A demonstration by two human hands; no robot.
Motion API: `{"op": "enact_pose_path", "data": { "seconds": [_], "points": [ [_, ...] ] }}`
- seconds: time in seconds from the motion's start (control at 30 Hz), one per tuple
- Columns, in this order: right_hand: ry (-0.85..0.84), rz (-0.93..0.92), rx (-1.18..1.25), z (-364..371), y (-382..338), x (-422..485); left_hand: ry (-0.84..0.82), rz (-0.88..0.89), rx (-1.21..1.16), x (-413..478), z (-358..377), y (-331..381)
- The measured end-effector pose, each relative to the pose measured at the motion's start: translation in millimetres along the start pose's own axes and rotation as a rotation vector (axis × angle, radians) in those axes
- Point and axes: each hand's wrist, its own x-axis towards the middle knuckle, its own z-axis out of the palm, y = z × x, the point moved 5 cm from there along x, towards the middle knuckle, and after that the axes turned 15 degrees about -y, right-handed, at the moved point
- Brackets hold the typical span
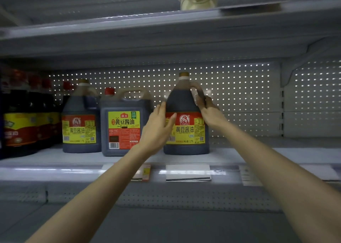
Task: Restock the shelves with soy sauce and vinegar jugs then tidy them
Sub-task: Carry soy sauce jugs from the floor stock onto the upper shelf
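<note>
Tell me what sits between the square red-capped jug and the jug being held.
Head view: no product there, just bare shelf and the left hand flat against the held jug.

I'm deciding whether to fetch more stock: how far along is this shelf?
Done: a round jug and a square jug stand label-forward on the shelf, right of dark bottles. In hand: a third jug stands upright, with the right hand gripping its handle and the left hand flat against its side. Left: it stands apart from the square jug, and the shelf to its right is bare.
</note>
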Motion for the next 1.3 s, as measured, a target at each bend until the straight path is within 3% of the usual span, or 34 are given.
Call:
{"op": "enact_pose_path", "data": {
  "seconds": [0.1,0.17,0.37,0.73,1.03,1.3],
  "points": [
    [0.006,0.05,-0.265,-1.6,8.8,-28.0,0.017,0.054,0.456,-15.2,-19.5,2.6],
    [0.026,0.131,-0.426,-4.4,14.9,-50.1,0.007,0.024,0.535,-23.9,-28.9,-5.9],
    [0.058,0.245,-0.732,-17.3,28.2,-115.8,-0.029,-0.041,0.552,-40.6,-37.9,-22.4],
    [0.141,0.46,-0.963,-91.6,41.4,-218.5,-0.026,-0.002,0.479,-58.4,-24.0,-1.3],
    [0.11,0.528,-1.167,-151.0,60.4,-283.6,-0.037,0.015,0.435,-69.9,-2.6,61.6],
    [0.125,0.685,-1.162,-228.5,85.0,-387.1,-0.107,0.103,0.368,-87.7,57.5,170.6]
  ]
}}
